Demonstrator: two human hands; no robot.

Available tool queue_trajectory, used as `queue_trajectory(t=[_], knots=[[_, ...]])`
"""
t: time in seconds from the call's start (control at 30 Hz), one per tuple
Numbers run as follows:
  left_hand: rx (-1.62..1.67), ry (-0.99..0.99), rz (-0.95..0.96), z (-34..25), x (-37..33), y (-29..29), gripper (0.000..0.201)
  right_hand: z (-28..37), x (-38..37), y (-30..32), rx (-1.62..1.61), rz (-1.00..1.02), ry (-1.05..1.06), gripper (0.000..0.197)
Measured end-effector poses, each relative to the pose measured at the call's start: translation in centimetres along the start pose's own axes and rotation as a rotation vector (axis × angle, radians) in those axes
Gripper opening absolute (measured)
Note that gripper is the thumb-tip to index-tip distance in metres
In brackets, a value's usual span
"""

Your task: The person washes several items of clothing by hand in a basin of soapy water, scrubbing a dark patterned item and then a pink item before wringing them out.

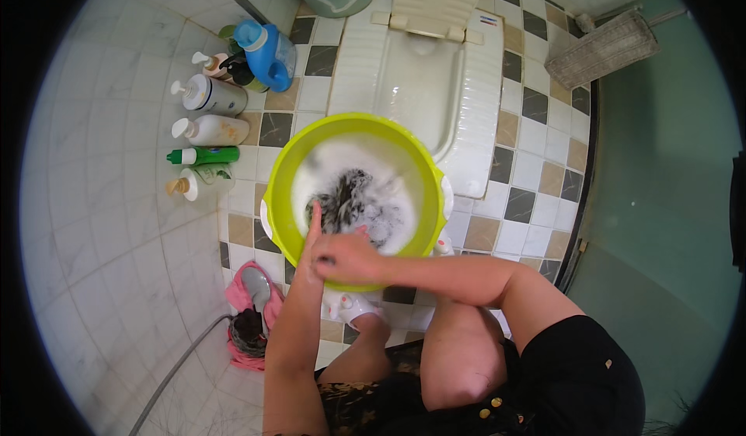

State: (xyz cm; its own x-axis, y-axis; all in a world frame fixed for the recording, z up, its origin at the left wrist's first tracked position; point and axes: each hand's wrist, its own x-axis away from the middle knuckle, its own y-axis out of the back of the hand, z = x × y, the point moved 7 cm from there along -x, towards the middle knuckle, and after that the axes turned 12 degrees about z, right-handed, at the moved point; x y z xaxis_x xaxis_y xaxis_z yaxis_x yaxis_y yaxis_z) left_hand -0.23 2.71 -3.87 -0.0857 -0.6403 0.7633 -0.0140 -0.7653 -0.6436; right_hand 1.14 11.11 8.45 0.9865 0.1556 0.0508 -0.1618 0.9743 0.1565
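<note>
A lime-green basin (pixel 281 173) with pale handles holds white suds (pixel 330 160) and wet dark cloth (pixel 342 199). My left hand (pixel 314 230) is over its near-left part, a finger stretched toward the cloth; the rest is partly hidden behind my right hand. Crossing over from the right, my right hand (pixel 350 257) is bent and closed at my left wrist, above the basin's near rim. A small dark patch shows near its fingers; I cannot make out what it is.
Several pump bottles (pixel 214 94) and a blue jug (pixel 272 55) line the left wall. Beyond the basin lies a white squat toilet (pixel 420 86). Pink cloth (pixel 249 358) with a shower head (pixel 255 287) lies at lower left. A grey flat mop (pixel 602 47) leans at upper right.
</note>
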Motion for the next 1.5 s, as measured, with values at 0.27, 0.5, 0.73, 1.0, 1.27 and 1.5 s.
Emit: queue_trajectory(t=[0.27, 0.5, 0.73, 1.0, 1.27, 1.5], knots=[[-0.165, -0.473, 0.093, 1.4, -2.9, -3.8, 0.045, -5.6, -0.5, 5.0, 0.282, -0.377, -0.271, 0.014], [-0.038, -0.493, -0.139, -0.7, -1.6, -4.6, 0.032, -10.0, -0.5, 6.0, 0.057, -0.470, -0.327, 0.024], [-0.066, -0.332, -0.221, -1.6, -1.9, 2.1, 0.059, -17.4, 0.8, 11.9, 0.382, -0.699, -0.443, 0.030], [-0.052, -0.284, 0.064, -0.9, 1.5, -5.0, 0.070, -0.5, 0.3, -1.1, -0.010, -0.051, 0.035, 0.013], [0.068, -0.402, -0.094, 2.3, -2.8, -3.0, 0.027, -8.4, -1.1, 5.5, 0.194, -0.301, -0.414, 0.021], [0.001, -0.436, -0.114, -0.7, -0.6, -1.4, 0.024, -8.6, -1.5, 3.5, 0.158, -0.307, -0.254, 0.024]])
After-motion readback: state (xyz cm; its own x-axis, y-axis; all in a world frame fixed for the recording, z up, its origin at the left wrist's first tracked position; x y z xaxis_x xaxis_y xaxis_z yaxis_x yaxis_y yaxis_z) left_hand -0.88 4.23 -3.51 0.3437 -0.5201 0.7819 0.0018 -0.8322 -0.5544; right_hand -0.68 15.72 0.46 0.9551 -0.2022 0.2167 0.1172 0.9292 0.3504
